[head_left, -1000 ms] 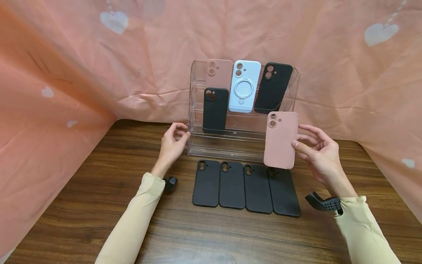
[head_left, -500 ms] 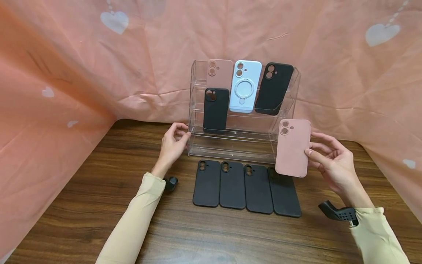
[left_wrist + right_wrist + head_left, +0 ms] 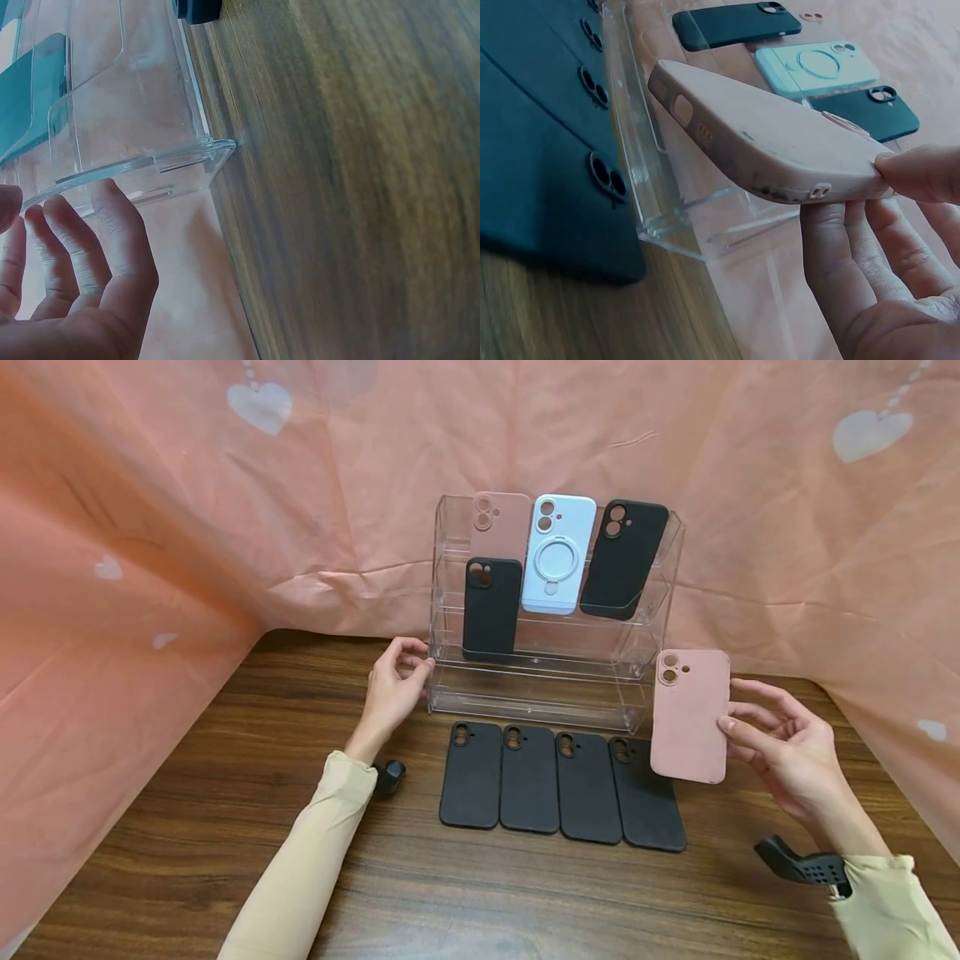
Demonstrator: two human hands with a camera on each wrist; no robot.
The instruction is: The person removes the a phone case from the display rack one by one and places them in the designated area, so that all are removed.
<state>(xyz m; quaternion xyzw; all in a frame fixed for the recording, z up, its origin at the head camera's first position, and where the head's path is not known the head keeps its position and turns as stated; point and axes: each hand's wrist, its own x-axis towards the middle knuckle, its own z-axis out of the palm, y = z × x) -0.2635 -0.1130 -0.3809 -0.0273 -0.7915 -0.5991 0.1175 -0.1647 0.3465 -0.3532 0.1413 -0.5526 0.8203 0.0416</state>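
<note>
My right hand pinches a pink phone case by its right edge, thumb on the back face and fingers behind. The case is held upright off the right front corner of a clear tiered display stand; dark scuffs mark its lower rim in the right wrist view. My left hand grips the left side of the stand between thumb and fingertips. On the stand are another pink case, a white case with a ring and two black cases, one upper right, one lower left.
Several black phone cases lie in a row on the wooden table in front of the stand. Pink cloth with pale hearts hangs behind and at both sides. Black straps circle the wrists.
My right hand has carried the pink phone case right and down, away from the stand's front, uncovering the camera opening of the rightmost black case on the table. The left hand stays put.
</note>
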